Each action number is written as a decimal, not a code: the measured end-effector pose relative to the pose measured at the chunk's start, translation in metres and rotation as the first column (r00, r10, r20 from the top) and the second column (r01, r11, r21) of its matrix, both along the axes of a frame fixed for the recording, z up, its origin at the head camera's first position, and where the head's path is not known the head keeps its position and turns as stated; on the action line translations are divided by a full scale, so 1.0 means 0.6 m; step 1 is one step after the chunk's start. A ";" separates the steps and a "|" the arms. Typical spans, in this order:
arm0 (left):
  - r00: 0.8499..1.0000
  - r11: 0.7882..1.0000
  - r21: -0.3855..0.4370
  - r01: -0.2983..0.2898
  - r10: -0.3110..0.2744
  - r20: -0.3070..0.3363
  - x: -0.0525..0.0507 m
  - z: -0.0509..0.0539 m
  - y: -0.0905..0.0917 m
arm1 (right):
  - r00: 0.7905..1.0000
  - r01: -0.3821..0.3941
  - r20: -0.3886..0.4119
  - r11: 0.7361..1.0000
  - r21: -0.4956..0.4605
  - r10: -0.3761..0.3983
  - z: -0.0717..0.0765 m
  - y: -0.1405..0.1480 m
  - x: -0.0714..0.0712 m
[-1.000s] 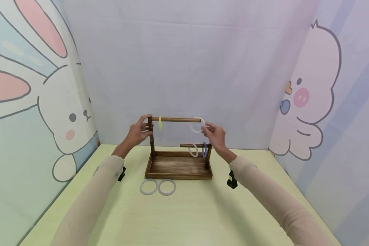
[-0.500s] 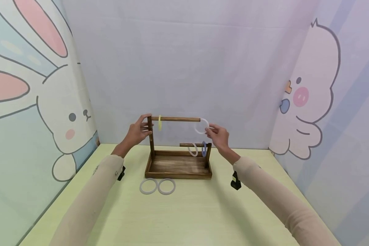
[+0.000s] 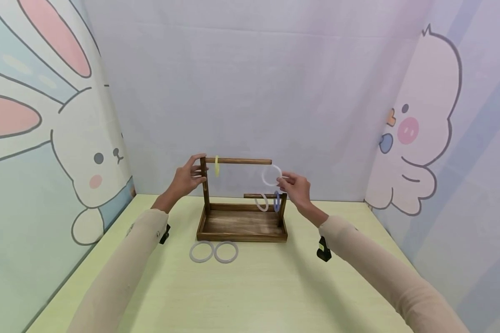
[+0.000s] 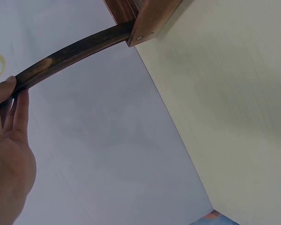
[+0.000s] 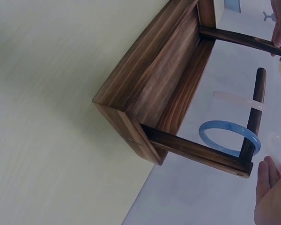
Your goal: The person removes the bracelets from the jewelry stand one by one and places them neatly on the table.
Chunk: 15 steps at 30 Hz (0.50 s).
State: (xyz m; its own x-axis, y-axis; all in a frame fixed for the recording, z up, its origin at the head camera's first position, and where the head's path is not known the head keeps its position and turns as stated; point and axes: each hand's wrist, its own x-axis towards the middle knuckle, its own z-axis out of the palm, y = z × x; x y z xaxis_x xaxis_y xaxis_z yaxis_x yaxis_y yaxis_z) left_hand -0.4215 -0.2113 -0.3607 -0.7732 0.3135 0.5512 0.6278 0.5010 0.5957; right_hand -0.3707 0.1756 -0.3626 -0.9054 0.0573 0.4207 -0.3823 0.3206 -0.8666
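In the head view my left hand (image 3: 187,178) grips the top of the tall left post of a dark wooden bangle stand (image 3: 241,238). In the left wrist view the thumb and fingers pinch that post (image 4: 75,54) from both sides. My right hand (image 3: 296,187) pinches a translucent white bangle (image 3: 263,179) by its right edge, just below the free end of the upper bar (image 3: 246,161). A yellow bangle (image 3: 217,166) hangs near that bar's left end. On the lower bar hang a blue bangle (image 5: 213,138) and a pale bangle (image 3: 265,206).
Two pale bangles, a left one (image 3: 202,251) and a right one (image 3: 226,252), lie side by side on the light table (image 3: 233,296) before the stand's tray base. A pale curtain (image 3: 254,92) stands behind, with cartoon-printed panels at both sides.
The white bangle, earlier around the upper bar's end, has slid off to the right and dropped slightly below it with my right hand. My left hand has stayed on the post.
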 end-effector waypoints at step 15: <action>1.000 1.000 -0.001 -0.005 0.005 0.020 0.001 0.002 0.001 | 0.998 -0.063 0.005 0.998 0.025 0.063 0.003 -0.031 0.029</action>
